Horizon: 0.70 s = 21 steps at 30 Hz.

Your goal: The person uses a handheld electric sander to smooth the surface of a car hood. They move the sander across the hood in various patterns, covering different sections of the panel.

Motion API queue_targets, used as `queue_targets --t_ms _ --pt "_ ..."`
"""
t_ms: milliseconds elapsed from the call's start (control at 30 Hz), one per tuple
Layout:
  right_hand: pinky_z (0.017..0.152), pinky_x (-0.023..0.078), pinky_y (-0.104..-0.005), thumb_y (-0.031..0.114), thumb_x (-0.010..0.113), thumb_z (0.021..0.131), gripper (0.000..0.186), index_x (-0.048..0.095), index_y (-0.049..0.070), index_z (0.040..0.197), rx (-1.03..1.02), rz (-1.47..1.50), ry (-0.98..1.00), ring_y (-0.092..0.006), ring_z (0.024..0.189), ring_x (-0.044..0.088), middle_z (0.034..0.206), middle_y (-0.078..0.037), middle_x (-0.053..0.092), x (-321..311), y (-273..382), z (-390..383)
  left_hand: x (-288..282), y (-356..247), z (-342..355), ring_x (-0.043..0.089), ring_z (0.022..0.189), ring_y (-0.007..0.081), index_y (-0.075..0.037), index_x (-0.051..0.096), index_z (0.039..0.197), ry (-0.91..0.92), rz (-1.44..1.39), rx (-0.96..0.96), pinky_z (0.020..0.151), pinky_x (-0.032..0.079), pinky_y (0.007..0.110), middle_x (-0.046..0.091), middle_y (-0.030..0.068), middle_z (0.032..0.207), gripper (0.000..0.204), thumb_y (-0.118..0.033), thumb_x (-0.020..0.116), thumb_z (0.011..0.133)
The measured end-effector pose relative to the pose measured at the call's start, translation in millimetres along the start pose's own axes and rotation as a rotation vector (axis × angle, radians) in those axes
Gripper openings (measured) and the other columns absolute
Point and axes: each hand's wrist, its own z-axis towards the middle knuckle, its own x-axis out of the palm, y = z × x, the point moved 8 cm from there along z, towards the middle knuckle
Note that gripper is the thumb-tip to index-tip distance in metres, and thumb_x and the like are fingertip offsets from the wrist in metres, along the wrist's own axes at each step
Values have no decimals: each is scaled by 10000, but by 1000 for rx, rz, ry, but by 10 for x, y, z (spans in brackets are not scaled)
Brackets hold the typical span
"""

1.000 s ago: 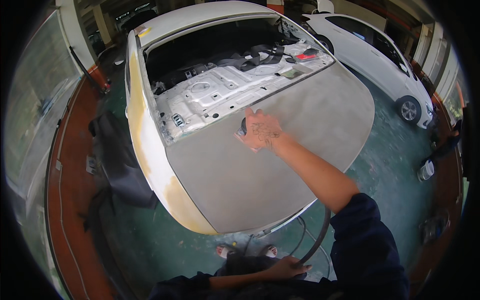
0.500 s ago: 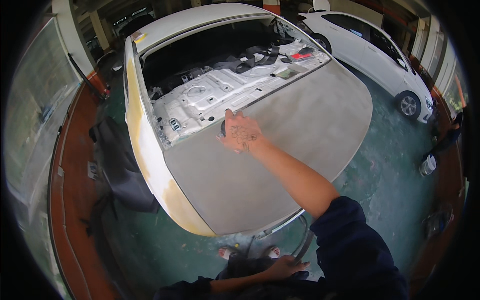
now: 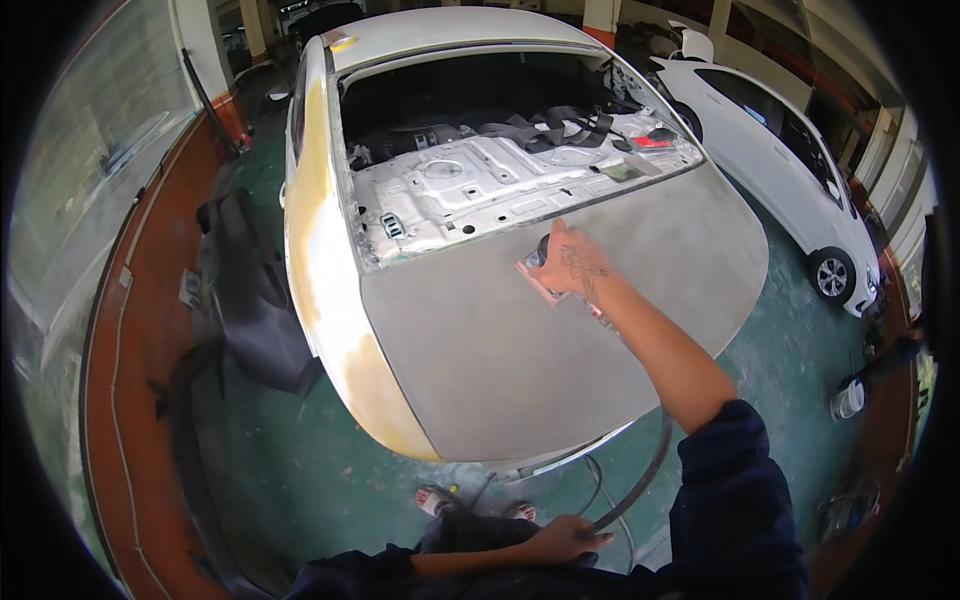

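Observation:
My right hand (image 3: 572, 258) is closed over a small sander (image 3: 538, 284) with a dark top and a pinkish pad. The sander lies against the matte grey trunk lid (image 3: 480, 360), a little below its far edge; my palm hides most of it. Low in front of me, my left hand (image 3: 562, 541) is closed round a dark hose (image 3: 650, 475), which curves up toward the lid's right side and passes behind my right forearm. The white car body (image 3: 335, 290) has yellowish filler patches along its left rear side.
Beyond the lid is the bare metal shelf (image 3: 450, 195) with loose black belts. A dark bumper-like panel (image 3: 255, 300) rests on the floor at left. Another white car (image 3: 760, 130) stands at right, and a white bucket (image 3: 848, 400) near a person at the right edge. Thin hoses trail near my feet.
My right hand and the sander have shifted right across the lid, and the sander's pad now shows. The view has turned left. More of the hose is visible above my left hand.

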Motion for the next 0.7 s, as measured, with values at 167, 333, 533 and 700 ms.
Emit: queue_targets --t_ms 167,333,533,700 --pt "984 583 -452 538 781 871 814 482 -57 1340 1 12 31 -352 1204 681 1282 -235 676 -86 350 197 -162 -111 -113 512 599 154 24 743 798 -94 -166 -12 623 359 348 554 62 601 521 -464 752 982" --pt "976 585 -445 532 761 892 775 506 -62 1319 -104 -74 88 -353 1171 697 1239 -231 697 28 730 4 -38 84 -38 482 586 137 8 701 751 -57 -167 63 608 350 345 510 40 584 527 -462 747 985" --pt "972 581 -456 511 755 909 735 514 -68 1292 -193 -80 107 -366 1141 709 1214 -249 692 67 935 -111 -78 2 -41 473 554 177 22 623 657 -56 -119 191 588 374 370 454 78 548 645 -530 717 978" --pt "970 579 -447 512 740 926 734 503 -75 1298 -151 -17 -11 -382 1128 708 1213 -266 661 65 1096 121 -155 114 -28 432 544 179 22 618 666 -85 -166 134 582 344 393 423 93 553 620 -505 731 974"
